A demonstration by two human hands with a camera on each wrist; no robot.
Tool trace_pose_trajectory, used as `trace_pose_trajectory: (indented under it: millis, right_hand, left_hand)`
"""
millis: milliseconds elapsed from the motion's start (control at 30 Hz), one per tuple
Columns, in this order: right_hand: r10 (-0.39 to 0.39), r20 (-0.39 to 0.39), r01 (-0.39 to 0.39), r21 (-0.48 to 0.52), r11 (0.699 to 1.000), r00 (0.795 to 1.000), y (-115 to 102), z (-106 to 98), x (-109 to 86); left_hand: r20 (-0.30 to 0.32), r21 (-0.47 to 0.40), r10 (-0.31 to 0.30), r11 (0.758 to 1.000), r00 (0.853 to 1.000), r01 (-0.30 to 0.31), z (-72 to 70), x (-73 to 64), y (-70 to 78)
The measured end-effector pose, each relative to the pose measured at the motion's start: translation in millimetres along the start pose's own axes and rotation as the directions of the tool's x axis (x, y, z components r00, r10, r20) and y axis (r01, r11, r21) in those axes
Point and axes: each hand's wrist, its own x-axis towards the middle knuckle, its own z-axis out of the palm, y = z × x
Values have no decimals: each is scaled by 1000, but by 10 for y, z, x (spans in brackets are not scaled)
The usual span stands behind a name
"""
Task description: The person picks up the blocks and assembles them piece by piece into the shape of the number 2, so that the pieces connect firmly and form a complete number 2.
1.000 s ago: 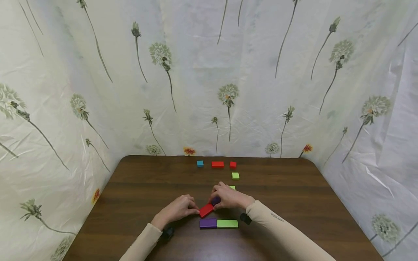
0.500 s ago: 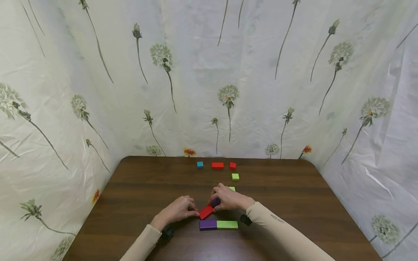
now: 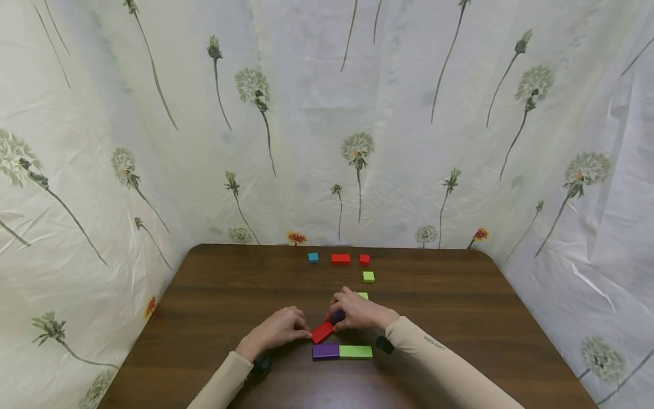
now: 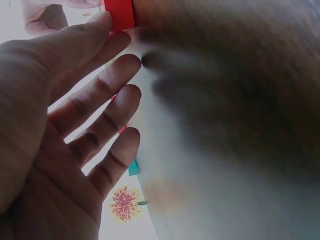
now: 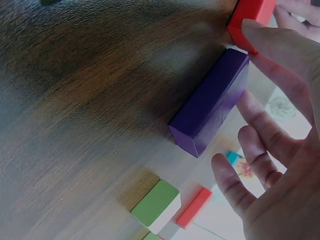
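Observation:
A red rectangular block (image 3: 322,332) lies at a slant on the brown table. Thumb and index finger of my left hand (image 3: 278,328) pinch its left end. My right hand (image 3: 357,311) pinches the other end, its thumb on the near face of the red block (image 5: 255,12) in the right wrist view. Beneath the right palm sits a purple block (image 5: 212,102), its end close to the red one; the head view shows only part of it. The other fingers of my left hand (image 4: 75,100) extend loosely below the block in the left wrist view.
In front of the hands, a purple block (image 3: 325,352) and a green block (image 3: 356,352) lie end to end. Farther back are small green blocks (image 3: 368,277), a blue block (image 3: 313,258) and two red blocks (image 3: 340,259). A floral curtain (image 3: 306,142) surrounds the wooden table (image 3: 460,318).

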Motion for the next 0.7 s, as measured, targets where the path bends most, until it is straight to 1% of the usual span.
trace_pose_trajectory:
  millis: [233,500,633,700]
  right_hand:
    - [9,7,-9,8,1000,1000,-2,9,3]
    - [18,11,-18,11,1000,1000,-17,3,-9]
    - [-2,2,2,-1,1000,1000,-22,4,-16]
    - [-2,2,2,9,1000,1000,-18,3,-22]
  left_hand:
    - [4,-3,-2,1000,1000,2,2,-4,-7]
    - [0,-4,16,1000,1000,-16,6,-2,-29]
    - [10,-18,4,1000,1000,-4,-1,-9,-49]
    - [17,-24,-7,1000,1000,7,-13,-13,-61]
